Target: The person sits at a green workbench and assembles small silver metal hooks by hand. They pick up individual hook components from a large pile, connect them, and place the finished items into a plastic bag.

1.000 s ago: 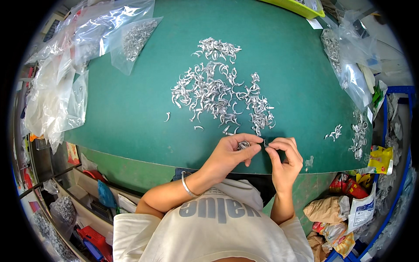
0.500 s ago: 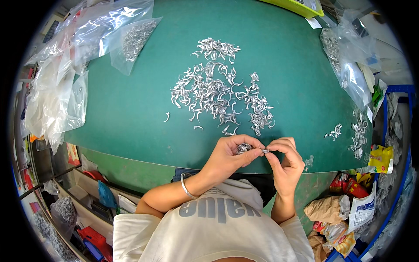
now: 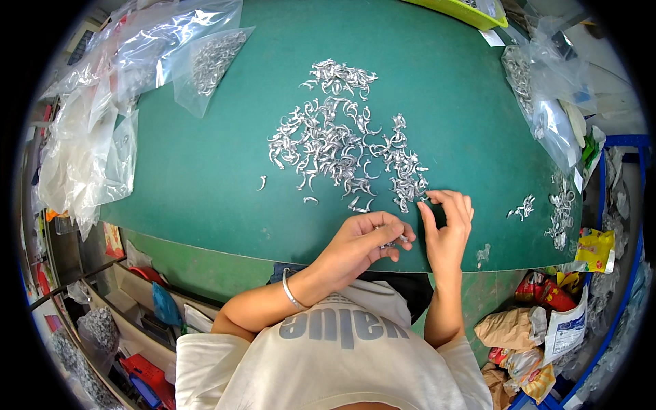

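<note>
My left hand (image 3: 365, 242) is curled around several small silver metal pieces (image 3: 387, 244), mostly hidden by its fingers. At the near right edge of the right-hand heap of curved metal pieces (image 3: 403, 164), my right hand (image 3: 445, 225) has thumb and forefinger drawn close on a small curved metal piece (image 3: 423, 199). Beside that heap lies a larger heap of the same hook-like pieces (image 3: 328, 143). Farther back is a smaller heap (image 3: 339, 76). One single piece (image 3: 262, 182) lies apart on the left.
The green table (image 3: 205, 184) carries clear plastic bags (image 3: 89, 157) at left and a bag of metal parts (image 3: 519, 78) at right. More small parts (image 3: 562, 212) lie near the right edge. A yellow-green tray (image 3: 458, 9) stands at the back.
My right hand has left my left hand's fingertips and moved forward to the right-hand heap. My left hand has turned slightly, its fingers now covering more of the pieces.
</note>
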`<state>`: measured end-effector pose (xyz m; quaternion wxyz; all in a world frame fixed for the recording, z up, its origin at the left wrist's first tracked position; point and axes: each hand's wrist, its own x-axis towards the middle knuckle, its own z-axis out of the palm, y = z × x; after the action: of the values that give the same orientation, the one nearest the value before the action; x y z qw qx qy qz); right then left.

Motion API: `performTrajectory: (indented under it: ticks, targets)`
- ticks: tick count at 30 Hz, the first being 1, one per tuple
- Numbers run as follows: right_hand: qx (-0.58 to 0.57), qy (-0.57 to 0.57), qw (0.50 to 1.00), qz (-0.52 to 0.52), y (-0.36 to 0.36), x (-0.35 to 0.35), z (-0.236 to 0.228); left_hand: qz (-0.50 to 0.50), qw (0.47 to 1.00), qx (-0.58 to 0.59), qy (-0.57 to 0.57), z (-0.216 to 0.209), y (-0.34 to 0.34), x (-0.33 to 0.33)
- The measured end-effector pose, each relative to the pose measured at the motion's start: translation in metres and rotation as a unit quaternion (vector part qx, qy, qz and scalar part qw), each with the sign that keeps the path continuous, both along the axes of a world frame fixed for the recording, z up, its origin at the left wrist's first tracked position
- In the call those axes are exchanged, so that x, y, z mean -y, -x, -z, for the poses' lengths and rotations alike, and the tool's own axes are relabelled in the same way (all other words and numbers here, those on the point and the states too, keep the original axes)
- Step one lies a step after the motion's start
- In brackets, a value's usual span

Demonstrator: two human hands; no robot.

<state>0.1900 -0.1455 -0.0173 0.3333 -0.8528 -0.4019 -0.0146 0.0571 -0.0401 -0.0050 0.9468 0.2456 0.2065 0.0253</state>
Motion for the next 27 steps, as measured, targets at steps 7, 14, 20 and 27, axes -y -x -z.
performTrajectory:
  ticks: [7,14,20,27]
  targets:
    - [-0.148,-0.074,0.985,-0.051,0.0,0.007,0.0,-0.029,0.998,-0.026,-0.057,0.001,0.0,0.001]
    - [-0.557,-0.262,0.779,-0.119,0.015,0.016,-0.012,-0.021,0.994,-0.048,-0.097,0.001,-0.004,0.002]
    - [-0.524,-0.222,0.812,-0.133,0.013,0.019,-0.015,-0.029,0.991,-0.055,-0.121,-0.004,-0.002,0.0]
    - [-0.484,-0.221,0.838,-0.119,0.018,0.018,-0.02,-0.04,0.993,-0.047,-0.101,-0.004,-0.002,0.002]
